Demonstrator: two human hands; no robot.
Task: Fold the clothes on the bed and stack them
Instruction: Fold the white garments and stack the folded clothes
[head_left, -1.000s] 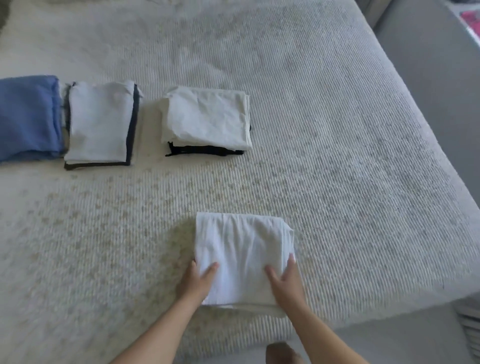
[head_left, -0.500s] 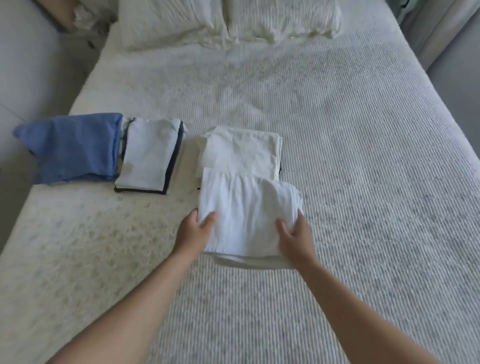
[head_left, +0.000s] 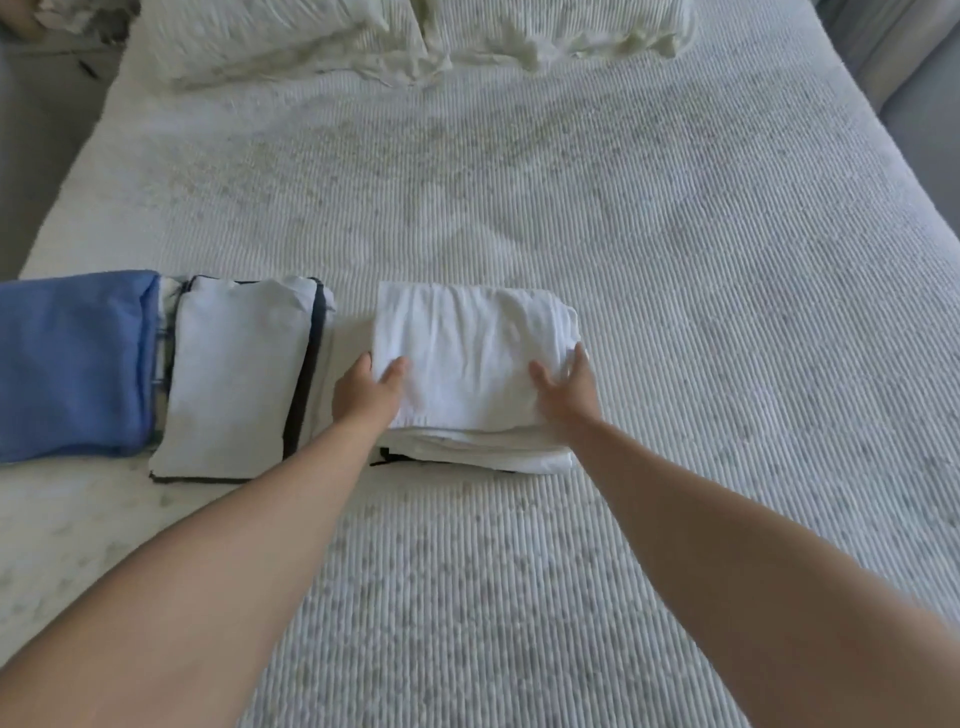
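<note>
- Left hand (head_left: 370, 396) and right hand (head_left: 563, 396), frame centre, grip the white garment's (head_left: 467, 353) near corners on the stack (head_left: 483, 451).
- Square edges before letting go.

No readable text, label, brand, number or sign appears anywhere in this view; the folded clothes (head_left: 470, 358) and the ribbed bedspread (head_left: 675, 312) look plain, though any small tag would probably be too blurred to make out
</note>
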